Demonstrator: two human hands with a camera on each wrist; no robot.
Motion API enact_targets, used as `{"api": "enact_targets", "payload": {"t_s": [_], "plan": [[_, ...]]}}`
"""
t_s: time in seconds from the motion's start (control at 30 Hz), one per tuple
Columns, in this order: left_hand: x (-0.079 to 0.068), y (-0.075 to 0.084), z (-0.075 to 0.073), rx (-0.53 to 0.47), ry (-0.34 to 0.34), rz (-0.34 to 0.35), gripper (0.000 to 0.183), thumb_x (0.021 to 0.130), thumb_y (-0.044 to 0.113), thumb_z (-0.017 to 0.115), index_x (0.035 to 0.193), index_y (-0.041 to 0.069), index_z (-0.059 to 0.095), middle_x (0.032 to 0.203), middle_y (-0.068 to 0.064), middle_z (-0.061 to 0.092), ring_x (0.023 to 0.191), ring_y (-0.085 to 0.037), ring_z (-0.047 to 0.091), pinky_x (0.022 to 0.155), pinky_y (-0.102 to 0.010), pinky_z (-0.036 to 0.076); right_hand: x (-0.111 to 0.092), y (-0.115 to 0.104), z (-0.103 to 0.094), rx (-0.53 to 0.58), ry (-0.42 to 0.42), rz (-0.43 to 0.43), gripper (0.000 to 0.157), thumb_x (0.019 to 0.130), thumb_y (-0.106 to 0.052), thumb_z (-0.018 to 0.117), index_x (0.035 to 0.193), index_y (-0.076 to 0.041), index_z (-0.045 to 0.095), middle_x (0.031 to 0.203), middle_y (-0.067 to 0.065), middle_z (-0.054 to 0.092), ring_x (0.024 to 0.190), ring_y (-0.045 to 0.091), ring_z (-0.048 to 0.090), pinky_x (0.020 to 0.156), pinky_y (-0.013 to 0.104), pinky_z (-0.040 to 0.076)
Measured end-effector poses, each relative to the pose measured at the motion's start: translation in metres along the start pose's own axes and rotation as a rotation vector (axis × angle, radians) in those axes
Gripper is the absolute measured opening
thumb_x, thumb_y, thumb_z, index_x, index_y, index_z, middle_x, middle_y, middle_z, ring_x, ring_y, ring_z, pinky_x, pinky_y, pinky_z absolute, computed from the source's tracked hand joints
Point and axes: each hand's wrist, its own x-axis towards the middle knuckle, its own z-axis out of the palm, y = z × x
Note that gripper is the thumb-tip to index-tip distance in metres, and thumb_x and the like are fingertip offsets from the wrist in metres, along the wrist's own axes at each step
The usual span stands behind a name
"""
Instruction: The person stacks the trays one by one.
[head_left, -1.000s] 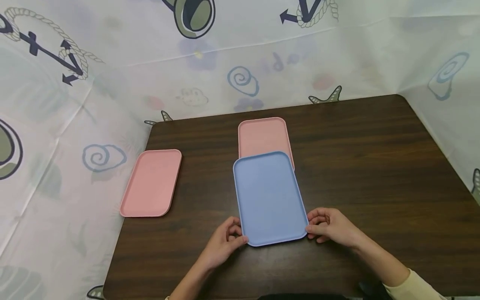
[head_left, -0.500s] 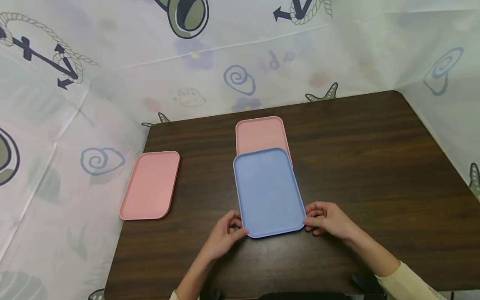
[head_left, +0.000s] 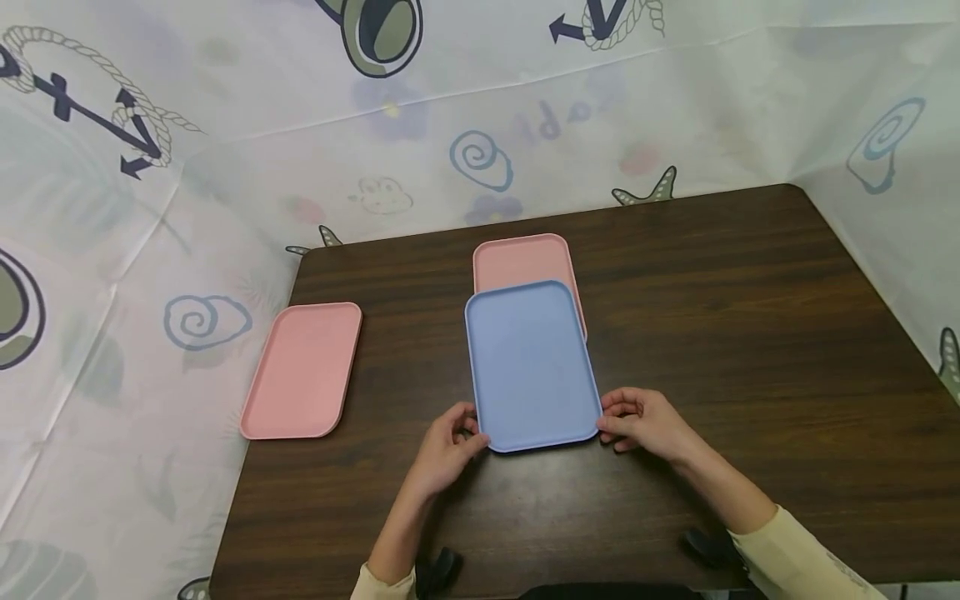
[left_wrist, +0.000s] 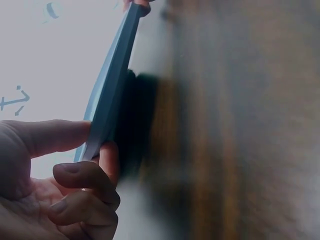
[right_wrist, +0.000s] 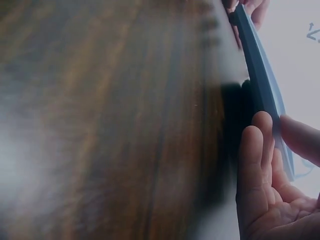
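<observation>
A blue rectangular tray (head_left: pixel 534 367) is held by its near corners between my two hands. My left hand (head_left: pixel 442 450) pinches the near left corner, thumb on top and fingers beneath, as the left wrist view of the tray (left_wrist: pixel 111 90) shows. At the near right corner my right hand (head_left: pixel 641 423) pinches the rim in the same way. A pink tray (head_left: pixel 521 262) lies behind, its near part hidden under the blue one. In the right wrist view the tray (right_wrist: pixel 262 75) stands over a dark shadow on the wood.
A second pink tray (head_left: pixel 303 371) lies at the table's left edge. The dark wooden table (head_left: pixel 735 333) is bordered at the back and sides by a printed white cloth (head_left: pixel 405 167).
Both hands have carried the blue tray away from the body, so it covers more of the pink tray behind it. The left pink tray has stayed put.
</observation>
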Motion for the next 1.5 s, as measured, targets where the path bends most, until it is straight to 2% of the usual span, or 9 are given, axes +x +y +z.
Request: {"api": "enact_targets", "payload": {"t_s": [0.1,0.3,0.43,0.53,0.67,0.73,0.97,1.2,1.5], "plan": [[0.011,-0.01,0.001,0.013,0.037,0.024,0.035,0.081,-0.003,0.067,0.115,-0.004,0.059,0.085,-0.012,0.059,0.046,-0.007,0.037,0.045,-0.02,0.034,0.004,-0.002,0.0,0.013,0.012,-0.015,0.042,0.086,-0.013,0.07,0.116,0.01,0.052,0.092,0.012,0.064,0.08,0.023,0.068,0.066,0.037,0.056],[0.025,-0.008,0.0,0.027,0.082,0.059,0.035,0.081,0.0,0.067,0.116,-0.001,0.062,0.083,-0.009,0.06,0.046,-0.006,0.037,0.045,-0.021,0.034,0.014,-0.005,-0.003,0.047,0.05,-0.027,0.042,0.086,-0.011,0.069,0.118,0.011,0.052,0.09,0.009,0.064,0.078,0.021,0.068,0.065,0.035,0.056],[0.022,0.017,-0.001,0.027,0.094,0.045,0.037,0.082,-0.003,0.064,0.119,-0.005,0.06,0.087,-0.015,0.06,0.046,-0.005,0.036,0.045,-0.019,0.033,0.021,-0.007,-0.005,0.065,0.067,-0.034,0.041,0.087,-0.01,0.069,0.119,0.011,0.052,0.09,0.008,0.064,0.077,0.019,0.068,0.066,0.035,0.056],[0.027,0.022,-0.001,0.026,0.107,0.027,0.04,0.083,-0.005,0.063,0.122,-0.008,0.058,0.09,-0.02,0.059,0.045,-0.005,0.035,0.044,-0.019,0.033,0.026,-0.01,-0.005,0.07,0.078,-0.043,0.041,0.087,-0.009,0.068,0.119,0.01,0.052,0.09,0.007,0.065,0.076,0.018,0.068,0.067,0.035,0.056],[0.043,0.003,0.0,0.024,0.16,0.044,0.042,0.083,-0.002,0.064,0.125,-0.004,0.059,0.091,-0.017,0.059,0.043,-0.004,0.036,0.044,-0.021,0.033,0.032,-0.017,-0.005,0.08,0.091,-0.064,0.041,0.088,-0.008,0.067,0.121,0.011,0.051,0.089,0.006,0.065,0.075,0.016,0.067,0.067,0.034,0.056],[0.048,0.001,0.0,0.024,0.185,0.059,0.042,0.084,0.0,0.064,0.125,-0.002,0.06,0.091,-0.014,0.059,0.043,-0.004,0.036,0.044,-0.022,0.034,0.034,-0.02,-0.006,0.084,0.098,-0.074,0.042,0.088,-0.008,0.067,0.121,0.012,0.051,0.089,0.006,0.064,0.074,0.015,0.067,0.067,0.034,0.056],[0.058,0.006,0.001,0.019,0.24,0.077,0.04,0.084,0.001,0.062,0.124,0.003,0.062,0.089,-0.011,0.059,0.046,-0.007,0.039,0.047,-0.022,0.037,0.044,-0.028,-0.007,0.101,0.131,-0.078,0.042,0.089,-0.009,0.067,0.123,0.01,0.052,0.09,0.005,0.064,0.074,0.014,0.067,0.067,0.032,0.056],[0.065,0.012,0.002,0.042,0.277,0.085,0.039,0.086,0.002,0.061,0.125,0.002,0.062,0.09,-0.012,0.059,0.049,-0.01,0.042,0.048,-0.024,0.038,0.05,-0.038,-0.008,0.102,0.163,-0.078,0.043,0.088,-0.011,0.069,0.123,0.008,0.053,0.089,0.003,0.065,0.072,0.014,0.068,0.066,0.032,0.056],[0.074,0.017,0.003,0.184,0.356,0.128,0.039,0.085,0.008,0.06,0.125,0.006,0.064,0.089,-0.007,0.061,0.052,-0.013,0.045,0.052,-0.027,0.038,0.056,-0.044,-0.009,0.108,0.193,-0.092,0.042,0.087,-0.009,0.068,0.123,0.008,0.054,0.087,0.002,0.066,0.07,0.014,0.067,0.063,0.03,0.056]]}}
